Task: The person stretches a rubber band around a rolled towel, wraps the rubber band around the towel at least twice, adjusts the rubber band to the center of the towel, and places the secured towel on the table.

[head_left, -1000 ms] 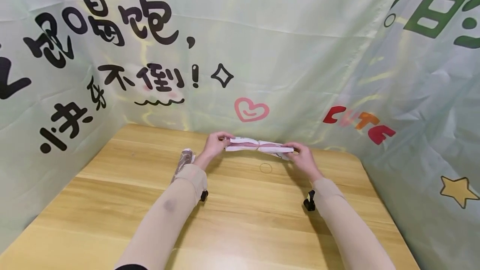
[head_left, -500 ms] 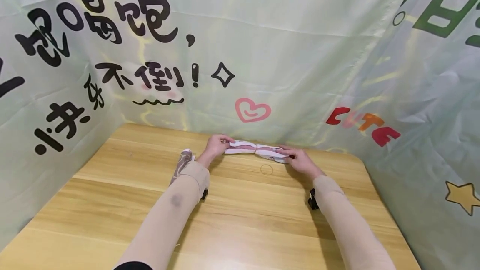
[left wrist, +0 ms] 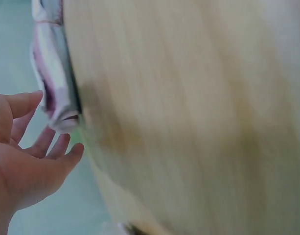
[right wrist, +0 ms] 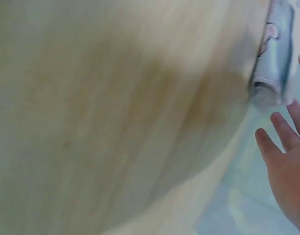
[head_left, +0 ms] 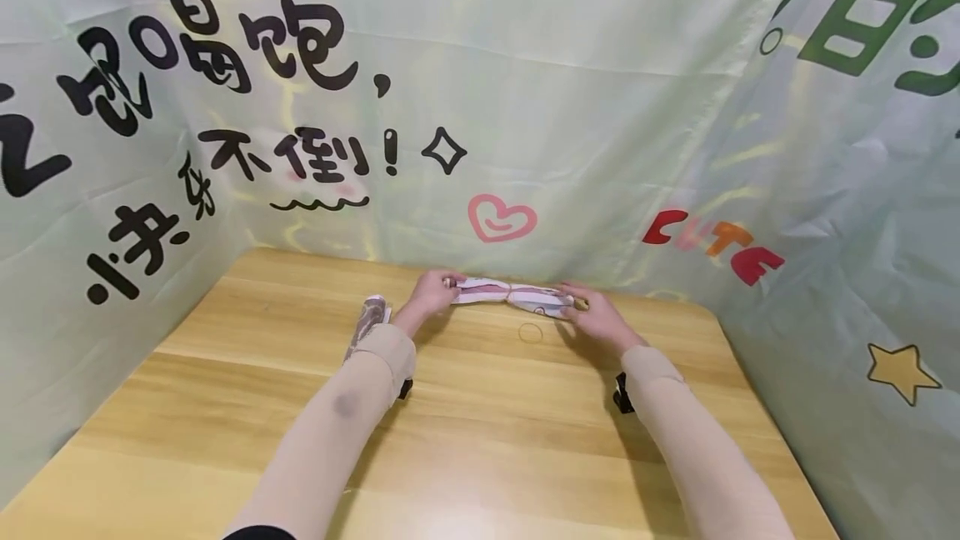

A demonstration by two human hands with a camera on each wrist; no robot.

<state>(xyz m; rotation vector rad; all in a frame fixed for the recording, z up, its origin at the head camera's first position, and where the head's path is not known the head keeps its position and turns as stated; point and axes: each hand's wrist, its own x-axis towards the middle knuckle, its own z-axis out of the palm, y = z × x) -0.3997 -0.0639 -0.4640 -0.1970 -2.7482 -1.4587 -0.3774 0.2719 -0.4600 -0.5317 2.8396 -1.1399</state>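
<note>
A rolled cloth point(head_left: 487, 291), white outside with pink showing along its fold, lies across the far edge of the table. A thin band cinches it at the middle. My left hand point(head_left: 435, 292) is at its left end. In the left wrist view one fingertip meets the roll's side, and the other fingers hang loosely bent past its end. My right hand point(head_left: 597, 317) stands at the opposite end. Its fingers point(right wrist: 282, 132) are spread loosely beside the roll in the right wrist view, part of that hand being cut off by the frame.
On the wooden table point(head_left: 480, 423) a thin loose rubber band point(head_left: 530, 332) lies in front of the roll. A second rolled cloth point(head_left: 367, 325), grey-brown patterned, sits left of my left forearm, partly covered by it. A printed fabric backdrop point(head_left: 585, 148) rises behind the table.
Both hands held the roll's ends a second ago; now their fingers have loosened around it. The right end has turned slightly, showing more of its grey printed side.
</note>
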